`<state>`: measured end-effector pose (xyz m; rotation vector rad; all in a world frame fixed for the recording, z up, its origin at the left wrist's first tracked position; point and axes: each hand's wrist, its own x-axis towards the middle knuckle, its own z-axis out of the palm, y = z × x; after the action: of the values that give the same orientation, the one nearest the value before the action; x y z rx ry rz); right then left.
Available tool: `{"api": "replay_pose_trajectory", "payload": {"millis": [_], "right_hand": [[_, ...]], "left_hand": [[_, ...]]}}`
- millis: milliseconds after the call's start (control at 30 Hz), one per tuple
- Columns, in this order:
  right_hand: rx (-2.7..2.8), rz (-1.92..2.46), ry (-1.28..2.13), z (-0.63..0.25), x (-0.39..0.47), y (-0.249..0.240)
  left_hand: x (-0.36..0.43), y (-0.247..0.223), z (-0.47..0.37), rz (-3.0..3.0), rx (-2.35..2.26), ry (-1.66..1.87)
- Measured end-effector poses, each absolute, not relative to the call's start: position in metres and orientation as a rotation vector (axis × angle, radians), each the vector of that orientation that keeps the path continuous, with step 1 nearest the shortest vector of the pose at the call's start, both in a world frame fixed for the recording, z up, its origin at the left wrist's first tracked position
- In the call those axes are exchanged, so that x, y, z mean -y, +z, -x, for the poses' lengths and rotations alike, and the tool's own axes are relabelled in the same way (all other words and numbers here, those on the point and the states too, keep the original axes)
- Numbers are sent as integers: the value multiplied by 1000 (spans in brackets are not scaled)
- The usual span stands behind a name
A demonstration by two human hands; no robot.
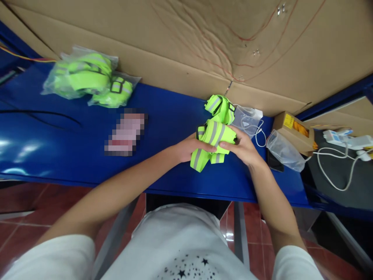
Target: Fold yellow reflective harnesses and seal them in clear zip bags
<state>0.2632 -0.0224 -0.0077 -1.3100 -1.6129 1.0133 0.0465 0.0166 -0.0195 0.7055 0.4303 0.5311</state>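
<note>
Between my two hands is a folded neon-yellow reflective strap (214, 134) with grey stripes, held above the front half of the blue table. My left hand (189, 149) grips its left side, the thumb lying across the front. On the other side my right hand (243, 146) pinches the bundle, thumb in front and fingers behind. One end of the strap hangs down at the lower left. Just behind, a second neon strap bundle (220, 109) with a black buckle rests on the table. The fingers behind the held strap are partly hidden.
Bagged neon straps (90, 76) lie at the back left of the blue table (163, 112), near a blurred-out pink item (126, 134). Rightward are a clear bag with white cable (247, 118), a cardboard box (293, 130), a plastic bag (285, 151) and a dark phone (274, 163).
</note>
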Motion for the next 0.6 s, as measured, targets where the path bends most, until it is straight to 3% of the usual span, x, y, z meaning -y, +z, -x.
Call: {"api": "replay_pose_trajectory", "payload": {"millis": [267, 467, 600], "right_hand": [[1673, 1334, 504, -247, 27, -14], [1972, 1086, 82, -244, 30, -15], [2216, 949, 18, -241, 34, -13]], "left_hand": [[-8, -25, -60, -372, -398, 661], [-3, -16, -56, -336, -278, 745], [-12, -15, -53, -416, -302, 783]]}}
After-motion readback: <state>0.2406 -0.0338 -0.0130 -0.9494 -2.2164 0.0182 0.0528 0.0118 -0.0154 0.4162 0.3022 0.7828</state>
